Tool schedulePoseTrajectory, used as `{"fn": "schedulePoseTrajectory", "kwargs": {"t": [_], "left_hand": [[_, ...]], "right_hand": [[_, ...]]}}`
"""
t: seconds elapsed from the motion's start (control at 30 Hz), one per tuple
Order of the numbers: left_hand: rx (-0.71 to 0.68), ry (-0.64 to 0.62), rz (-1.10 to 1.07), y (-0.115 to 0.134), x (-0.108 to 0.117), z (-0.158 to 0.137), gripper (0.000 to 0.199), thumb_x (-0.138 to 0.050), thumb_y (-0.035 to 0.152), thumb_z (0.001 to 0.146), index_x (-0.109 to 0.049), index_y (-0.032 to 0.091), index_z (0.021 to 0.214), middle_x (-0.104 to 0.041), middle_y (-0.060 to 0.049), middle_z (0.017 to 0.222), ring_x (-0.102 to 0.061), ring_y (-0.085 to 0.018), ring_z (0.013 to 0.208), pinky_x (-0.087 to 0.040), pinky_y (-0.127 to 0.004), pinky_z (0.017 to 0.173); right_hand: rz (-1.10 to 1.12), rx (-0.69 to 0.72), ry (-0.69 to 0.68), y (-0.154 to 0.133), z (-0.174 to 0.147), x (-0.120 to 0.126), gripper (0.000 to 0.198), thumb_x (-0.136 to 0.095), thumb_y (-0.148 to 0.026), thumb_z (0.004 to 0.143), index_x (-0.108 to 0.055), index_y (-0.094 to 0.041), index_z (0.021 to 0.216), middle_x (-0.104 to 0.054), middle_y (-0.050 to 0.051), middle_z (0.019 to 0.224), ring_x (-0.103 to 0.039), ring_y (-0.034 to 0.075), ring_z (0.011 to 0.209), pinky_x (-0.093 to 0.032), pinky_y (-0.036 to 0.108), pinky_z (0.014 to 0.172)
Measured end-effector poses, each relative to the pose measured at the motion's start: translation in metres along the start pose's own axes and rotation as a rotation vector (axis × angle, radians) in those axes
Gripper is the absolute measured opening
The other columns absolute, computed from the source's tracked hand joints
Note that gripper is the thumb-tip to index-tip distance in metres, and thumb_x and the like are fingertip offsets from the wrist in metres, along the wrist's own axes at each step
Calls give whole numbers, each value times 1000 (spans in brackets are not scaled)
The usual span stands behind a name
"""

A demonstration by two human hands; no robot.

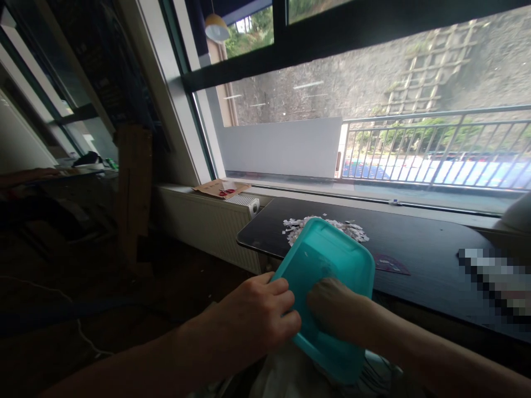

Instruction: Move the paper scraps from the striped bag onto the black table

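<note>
A teal plastic tub (309, 249) is tilted in front of me, its open side facing me. My left hand (269, 309) grips the tub's left rim, fingers wrapped over the edge. Inside the tub is my right hand (332, 304), bent down near the inner wall; its fingers are hidden and blurred, so I cannot see whether they hold anything. Behind the tub's upper edge, a heap of small white paper scraps (357, 231) lies on the dark table (418, 232), partly covered by the tub.
A purple transparent protractor-like piece (392, 264) lies on the table, with a pixelated object (498, 276) at the right. Left of the table is a white radiator (211, 232); red-handled scissors (227, 192) rest on cardboard (205, 188) on the sill. A white cable (83, 331) crosses the floor.
</note>
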State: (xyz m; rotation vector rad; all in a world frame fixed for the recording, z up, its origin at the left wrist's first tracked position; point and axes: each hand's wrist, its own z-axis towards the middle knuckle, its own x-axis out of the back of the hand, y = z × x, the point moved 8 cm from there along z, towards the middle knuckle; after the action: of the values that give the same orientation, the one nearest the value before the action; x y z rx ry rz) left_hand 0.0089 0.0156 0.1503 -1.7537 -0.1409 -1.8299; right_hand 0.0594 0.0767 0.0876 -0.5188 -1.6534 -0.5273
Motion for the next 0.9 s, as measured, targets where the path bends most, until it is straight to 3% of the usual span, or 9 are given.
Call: {"fn": "schedulePoseTrajectory", "kwargs": {"t": [0.13,0.27,0.37,0.5,0.63,0.9], "left_hand": [[13,20,42,-1,0,0,19,-49,8,89,-47,19,73,-47,-1,71,-45,-18,71,-35,-32,60],[12,23,60,-4,-3,0,19,-49,9,89,-47,18,72,-48,-1,70,-44,-18,70,-35,-32,60],[7,27,71,-6,-6,0,18,-49,9,89,-48,18,73,-48,-2,71,-45,-18,71,-36,-32,62],[0,21,72,-6,-6,2,18,-50,10,89,-47,18,73,-47,-1,70,-45,-19,71,-35,-33,61],[1,-46,44,-6,-6,3,19,-54,8,84,-45,19,72,-49,-2,71,-46,-19,72,-34,-31,57],[4,-19,30,-12,-10,3,19,-56,9,86,-45,19,74,-50,-2,73,-47,-20,74,-35,-31,61]], "right_hand": [[137,55,16,24,0,16,13,-55,-15,74,-64,-11,66,-62,4,66,-43,10,54,-27,26,50],[192,81,4,36,-1,33,19,-51,-15,74,-60,-12,58,-56,0,57,-31,7,49,-22,25,47],[110,25,-78,31,-1,26,18,-52,-15,77,-65,-12,64,-63,4,65,-42,10,53,-25,25,49],[-21,-110,-98,16,2,14,16,-60,-19,77,-69,-8,85,-69,15,88,-61,25,79,-39,30,61],[-66,-176,-54,5,7,8,22,-49,-6,82,-70,-9,87,-69,17,92,-63,29,87,-42,34,70],[-50,-188,-49,7,26,-6,22,-48,0,79,-68,-10,78,-69,15,81,-64,26,77,-42,31,61]]}}
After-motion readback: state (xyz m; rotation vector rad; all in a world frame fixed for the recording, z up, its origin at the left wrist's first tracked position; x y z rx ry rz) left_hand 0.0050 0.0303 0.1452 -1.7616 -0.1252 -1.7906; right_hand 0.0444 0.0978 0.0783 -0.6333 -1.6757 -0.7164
